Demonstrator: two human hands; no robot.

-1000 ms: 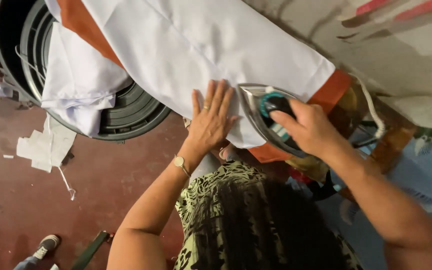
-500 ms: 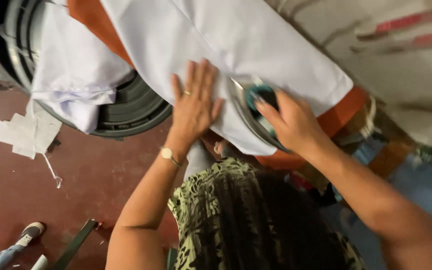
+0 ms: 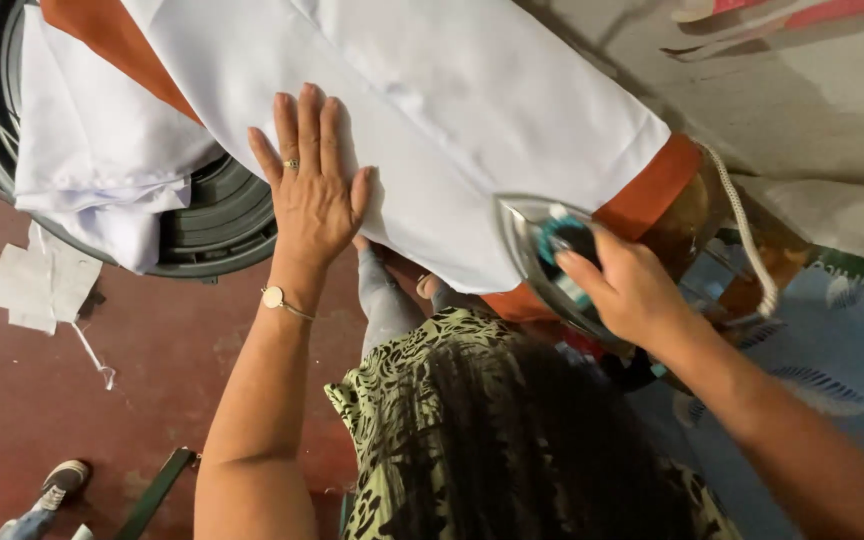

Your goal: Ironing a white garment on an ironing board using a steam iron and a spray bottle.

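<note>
Iron (image 3: pixel 552 262) tip toward upper left, long axis diagonal, R hand (image 3: pixel 624 290) fingers wrapped on handle; L hand (image 3: pixel 314 190) flat on white cloth (image 3: pixel 472 110).

iron (image 3: pixel 552 262): handle covered by the right hand (image 3: pixel 624 290); rear end hidden beneath the wrist
white cloth (image 3: pixel 432 110): cut off by the top edge; a fold drops out of view behind the left hand (image 3: pixel 314 190)
ironing board cover (image 3: pixel 652 188): orange, mostly hidden under the white cloth
shoe (image 3: pixel 60 478): left of the left forearm, its wearer cut off by the bottom edge
</note>
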